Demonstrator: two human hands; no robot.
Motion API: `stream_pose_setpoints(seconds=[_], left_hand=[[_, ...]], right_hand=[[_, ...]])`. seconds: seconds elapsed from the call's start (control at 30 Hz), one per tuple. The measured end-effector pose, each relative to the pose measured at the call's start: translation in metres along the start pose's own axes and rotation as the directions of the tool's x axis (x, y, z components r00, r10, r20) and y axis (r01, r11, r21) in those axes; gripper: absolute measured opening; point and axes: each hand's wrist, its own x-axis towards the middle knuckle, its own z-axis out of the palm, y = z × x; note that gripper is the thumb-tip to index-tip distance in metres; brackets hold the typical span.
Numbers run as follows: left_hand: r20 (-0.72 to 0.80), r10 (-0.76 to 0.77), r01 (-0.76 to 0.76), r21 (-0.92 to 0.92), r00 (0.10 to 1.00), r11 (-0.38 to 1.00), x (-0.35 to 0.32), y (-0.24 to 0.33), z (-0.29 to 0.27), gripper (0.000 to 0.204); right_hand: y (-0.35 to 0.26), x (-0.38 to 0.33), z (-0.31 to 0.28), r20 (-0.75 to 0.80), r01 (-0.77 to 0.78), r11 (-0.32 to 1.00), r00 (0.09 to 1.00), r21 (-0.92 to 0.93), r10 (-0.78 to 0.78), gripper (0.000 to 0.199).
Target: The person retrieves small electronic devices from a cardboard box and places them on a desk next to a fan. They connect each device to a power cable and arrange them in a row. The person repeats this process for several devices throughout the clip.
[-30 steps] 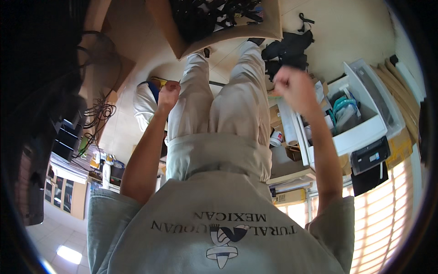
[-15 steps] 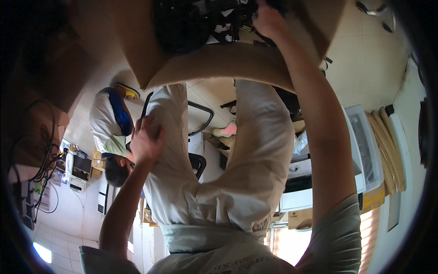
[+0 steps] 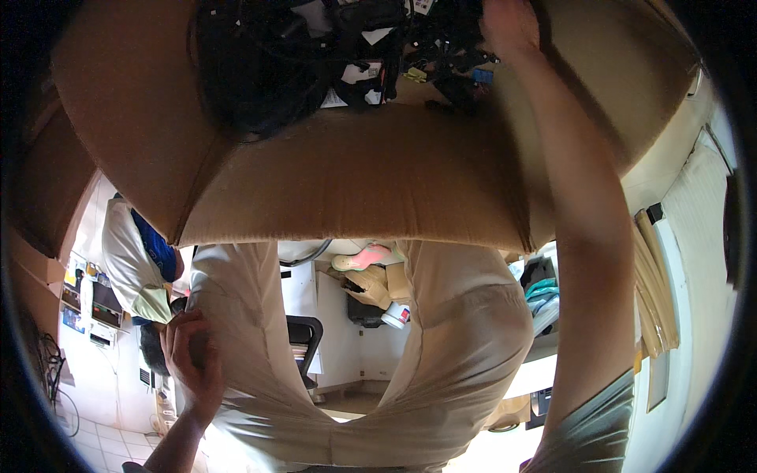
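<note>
My right hand [image 3: 511, 30] reaches deep into a large cardboard box [image 3: 355, 185], at its right side. Its fingers run toward the top edge of the picture, so what they touch or hold is hidden. Below and left of it lies a heap of black cables and small dark parts [image 3: 449, 87], with white labels among them. A small blue piece [image 3: 482, 76] and a yellow-green one [image 3: 415, 75] show at the heap's near edge. My left hand [image 3: 193, 359] is beside my left thigh, fingers loosely bent and thumb apart, with nothing visible in it.
The box's near wall stands over my knees. A bent-over person [image 3: 134, 260] in white and blue is at the left. Brown flat boards [image 3: 656, 292] lean at the right wall. Beyond my legs are a torn carton [image 3: 369, 285], a pink item [image 3: 367, 258] and a black chair part [image 3: 309, 347].
The view has tilted so more of the box and its contents show. My right hand stays inside the box, farther right in view. My left hand appears lower and farther left, fingers more bent.
</note>
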Motion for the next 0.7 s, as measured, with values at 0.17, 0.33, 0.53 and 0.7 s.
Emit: stream_pose_setpoints(seconds=[0.17, 0.33, 0.53, 0.7], left_hand=[[0.006, -0.035, 0.035, 0.076, 0.999, 0.996, 0.001, 0.004, -0.007, 0.026], [0.011, -0.013, 0.012, 0.081, 1.0, 0.997, 0.007, 0.005, -0.011, 0.026], [-0.028, -0.007, 0.007, 0.034, 1.0, 0.999, 0.003, 0.019, -0.001, 0.029], [-0.022, 0.026, -0.025, 0.059, 0.999, 0.998, -0.004, 0.018, 0.004, 0.027]], right_hand=[[-0.007, -0.021, -0.028, 0.033, 0.266, 0.96, 0.964, -0.085, -0.264, 0.07], [0.02, 0.035, 0.091, -0.108, 0.197, 0.957, 0.969, -0.211, -0.223, 0.069], [0.006, -0.033, 0.012, -0.004, 0.167, 0.985, 0.986, 0.032, -0.167, 0.059], [0.0, -0.093, -0.024, 0.083, -0.137, 0.682, 0.99, 0.719, 0.111, 0.06]])
